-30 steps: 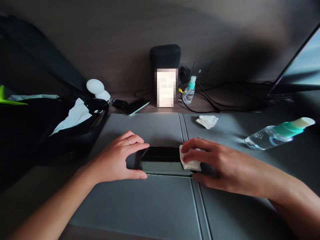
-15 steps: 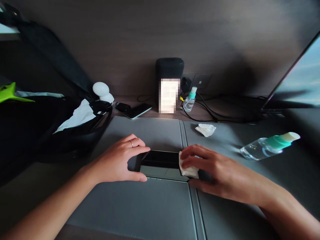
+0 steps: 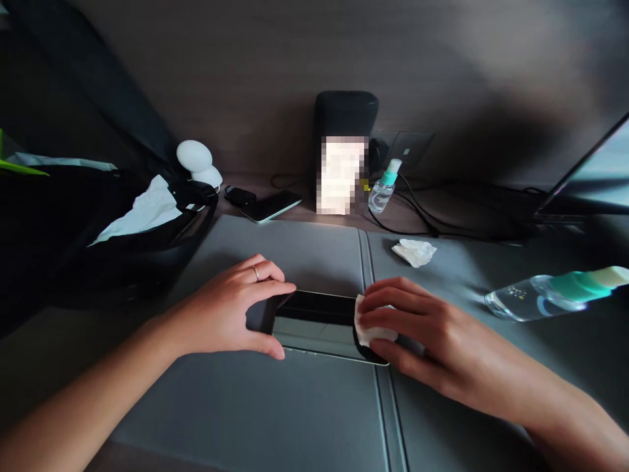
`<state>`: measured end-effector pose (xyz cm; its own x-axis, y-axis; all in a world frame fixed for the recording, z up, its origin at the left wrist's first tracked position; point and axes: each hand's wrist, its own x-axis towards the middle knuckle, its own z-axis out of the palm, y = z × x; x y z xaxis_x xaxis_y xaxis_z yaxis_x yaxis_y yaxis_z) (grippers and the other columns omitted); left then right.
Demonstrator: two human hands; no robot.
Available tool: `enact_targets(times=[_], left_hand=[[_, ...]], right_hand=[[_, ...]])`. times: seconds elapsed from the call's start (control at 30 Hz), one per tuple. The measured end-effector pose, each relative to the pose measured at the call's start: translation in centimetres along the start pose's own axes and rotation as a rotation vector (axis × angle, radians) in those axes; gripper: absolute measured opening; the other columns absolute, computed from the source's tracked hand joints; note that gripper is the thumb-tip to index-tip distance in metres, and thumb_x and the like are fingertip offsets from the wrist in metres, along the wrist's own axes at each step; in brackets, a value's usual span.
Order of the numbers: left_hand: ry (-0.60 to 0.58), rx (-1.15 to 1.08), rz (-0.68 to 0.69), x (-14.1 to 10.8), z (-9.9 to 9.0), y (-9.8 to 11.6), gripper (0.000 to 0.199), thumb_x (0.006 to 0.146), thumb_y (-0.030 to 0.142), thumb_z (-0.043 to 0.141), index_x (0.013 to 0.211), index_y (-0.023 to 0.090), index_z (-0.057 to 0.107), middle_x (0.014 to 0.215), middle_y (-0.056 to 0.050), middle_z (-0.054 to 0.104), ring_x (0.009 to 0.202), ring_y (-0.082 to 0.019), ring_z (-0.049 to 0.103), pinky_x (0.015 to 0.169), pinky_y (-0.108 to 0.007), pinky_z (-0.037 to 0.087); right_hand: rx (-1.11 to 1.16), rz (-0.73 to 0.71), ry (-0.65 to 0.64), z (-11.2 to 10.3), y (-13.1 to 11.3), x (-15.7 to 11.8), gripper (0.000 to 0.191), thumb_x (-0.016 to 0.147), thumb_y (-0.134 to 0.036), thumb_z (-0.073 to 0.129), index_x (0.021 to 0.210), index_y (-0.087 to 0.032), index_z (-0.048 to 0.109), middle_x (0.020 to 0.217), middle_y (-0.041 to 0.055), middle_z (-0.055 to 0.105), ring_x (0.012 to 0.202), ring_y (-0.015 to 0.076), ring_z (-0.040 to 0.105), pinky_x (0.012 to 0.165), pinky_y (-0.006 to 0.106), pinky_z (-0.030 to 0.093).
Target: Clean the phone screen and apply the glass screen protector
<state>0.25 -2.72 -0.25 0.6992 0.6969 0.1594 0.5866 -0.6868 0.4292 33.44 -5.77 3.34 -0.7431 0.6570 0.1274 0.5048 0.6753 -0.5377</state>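
Note:
A black smartphone (image 3: 319,328) lies screen up on the grey desk mat (image 3: 236,406), pale reflections across its glass. My left hand (image 3: 240,308), with a ring on one finger, braces the phone's left end, fingers at the far edge and thumb at the near edge. Under the bent fingers of my right hand (image 3: 417,328), a white tissue (image 3: 366,324) is pressed against the screen's right end; part of the tissue is hidden by the fingers.
A crumpled tissue (image 3: 414,252) and a lying spray bottle (image 3: 535,296) are at right. Behind stand a small spray bottle (image 3: 382,193), a dark speaker-like block (image 3: 346,111) and cables (image 3: 417,213). Another phone (image 3: 272,206) and a white rounded object (image 3: 195,157) sit near a black bag (image 3: 44,242).
My right thumb has come up from below the phone's near edge to beside the tissue, baring the near right corner. My left hand keeps its hold. The camera view has shifted slightly.

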Motion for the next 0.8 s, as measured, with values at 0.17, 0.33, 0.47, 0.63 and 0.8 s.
enact_targets(times=[0.17, 0.33, 0.47, 0.63, 0.8], left_hand=[[-0.028, 0.017, -0.014, -0.3, 0.2, -0.1, 0.073, 0.072, 0.058, 0.088, 0.134, 0.027, 0.064, 0.122, -0.007, 0.064, 0.113, -0.027, 0.059, 0.096, -0.041, 0.056], [-0.065, 0.010, -0.029, -0.6, -0.2, -0.2, 0.070, 0.079, 0.048, 0.084, 0.142, 0.031, 0.058, 0.130, -0.006, 0.062, 0.120, -0.028, 0.057, 0.101, -0.041, 0.054], [-0.071, -0.055, -0.029, -0.3, -0.5, -0.4, 0.062, 0.082, 0.042, 0.081, 0.139, 0.031, 0.062, 0.129, -0.005, 0.062, 0.119, -0.026, 0.060, 0.102, -0.039, 0.054], [-0.069, -0.123, -0.012, 0.3, -0.5, -0.8, 0.063, 0.078, 0.048, 0.085, 0.135, 0.028, 0.066, 0.123, -0.006, 0.064, 0.116, -0.026, 0.061, 0.102, -0.041, 0.054], [-0.053, -0.125, 0.016, 0.1, -0.5, -1.0, 0.064, 0.079, 0.050, 0.084, 0.135, 0.025, 0.066, 0.123, -0.007, 0.064, 0.116, -0.026, 0.061, 0.102, -0.041, 0.053]], right_hand=[[-0.070, 0.002, 0.018, -0.2, -0.1, -0.4, 0.018, 0.101, -0.025, 0.058, 0.115, -0.025, 0.070, 0.118, 0.0080, 0.069, 0.112, 0.0222, 0.065, 0.092, 0.037, 0.055], [-0.096, 0.023, 0.012, 0.1, 0.4, -0.6, 0.018, 0.100, -0.023, 0.059, 0.114, -0.027, 0.070, 0.119, 0.0065, 0.069, 0.108, 0.0213, 0.065, 0.089, 0.036, 0.054], [-0.077, 0.026, -0.025, 0.0, 1.0, -0.6, 0.016, 0.099, -0.024, 0.060, 0.111, -0.028, 0.071, 0.119, 0.0048, 0.070, 0.109, 0.0215, 0.066, 0.089, 0.035, 0.055], [-0.085, -0.009, -0.030, -0.2, 0.7, -0.1, 0.016, 0.101, -0.022, 0.058, 0.108, -0.027, 0.072, 0.115, 0.0058, 0.071, 0.106, 0.0207, 0.067, 0.089, 0.033, 0.054], [-0.037, -0.027, 0.073, 0.4, 0.2, 0.8, 0.017, 0.102, -0.021, 0.056, 0.109, -0.022, 0.071, 0.110, 0.0086, 0.071, 0.101, 0.0201, 0.068, 0.087, 0.035, 0.055]])
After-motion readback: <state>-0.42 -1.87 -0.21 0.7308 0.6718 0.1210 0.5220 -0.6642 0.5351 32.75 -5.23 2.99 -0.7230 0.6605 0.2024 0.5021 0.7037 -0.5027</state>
